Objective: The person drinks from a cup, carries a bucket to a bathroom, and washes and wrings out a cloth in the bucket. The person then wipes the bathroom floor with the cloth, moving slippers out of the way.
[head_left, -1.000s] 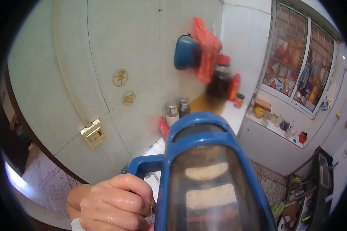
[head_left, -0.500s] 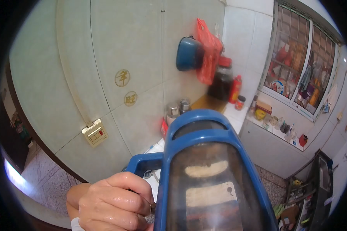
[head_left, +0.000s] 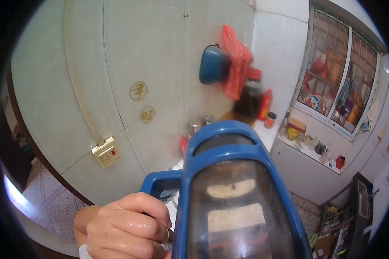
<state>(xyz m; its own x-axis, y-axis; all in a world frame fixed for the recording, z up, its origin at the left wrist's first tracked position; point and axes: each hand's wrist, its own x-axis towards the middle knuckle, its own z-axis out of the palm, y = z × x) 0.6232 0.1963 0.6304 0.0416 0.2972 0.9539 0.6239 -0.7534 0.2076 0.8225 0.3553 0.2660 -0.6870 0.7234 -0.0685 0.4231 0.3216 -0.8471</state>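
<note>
My left hand [head_left: 129, 224], wet and with its fingers curled closed, is at the lower left. Its back and knuckles face me, and what lies inside the fingers is hidden. Close beside it on the right rises a large blue-framed plastic thing [head_left: 222, 152] with a smoky see-through panel [head_left: 235, 194]; its exact kind is unclear. A blue handle-like loop [head_left: 160, 178] juts from its left side, just above my fingers. I cannot tell whether the hand grips this loop. My right hand is out of view.
A switch plate [head_left: 106, 153] is on the tiled wall. Beyond the blue frame stand metal-topped containers [head_left: 194, 126], a dark red-lidded jar [head_left: 250, 93] and a red bottle [head_left: 266, 105]. A red plastic bag [head_left: 233, 69] hangs above. To the right are a cluttered ledge [head_left: 307, 142] and a dark shelf unit [head_left: 354, 207].
The view has tilted slightly, so the wall and background things sit a little lower. My left hand and the blue-framed thing keep nearly the same place.
</note>
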